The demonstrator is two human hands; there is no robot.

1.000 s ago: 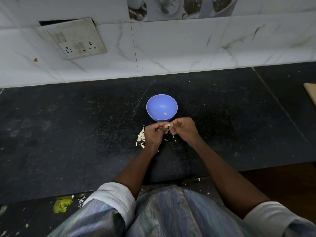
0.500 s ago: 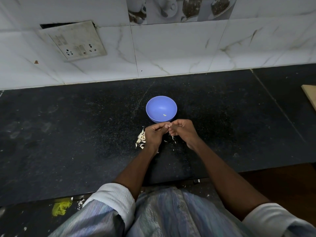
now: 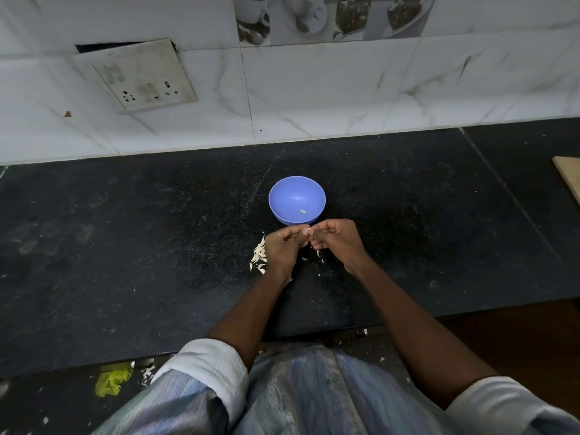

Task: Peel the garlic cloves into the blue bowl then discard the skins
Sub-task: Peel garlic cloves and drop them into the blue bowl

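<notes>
A blue bowl (image 3: 282,196) stands on the black counter (image 3: 125,246), with one small pale piece of garlic (image 3: 303,211) inside it. Just in front of the bowl, my left hand (image 3: 282,248) and my right hand (image 3: 337,241) meet fingertip to fingertip. Together they pinch a small garlic clove (image 3: 308,230), of which only a pale sliver shows between the fingers. A pile of pale garlic skins (image 3: 259,257) lies on the counter to the left of my left hand. A few loose flakes (image 3: 319,254) lie under my right hand.
White marbled wall tiles with a socket plate (image 3: 138,76) rise behind the counter. A wooden board's corner (image 3: 569,177) shows at the right edge. On the floor lie a yellow scrap (image 3: 111,383) and bits of skin. The counter's front edge runs just before my body.
Both hands stay together in front of the bowl, with only slight finger movement on the clove. The view has shifted a little downward.
</notes>
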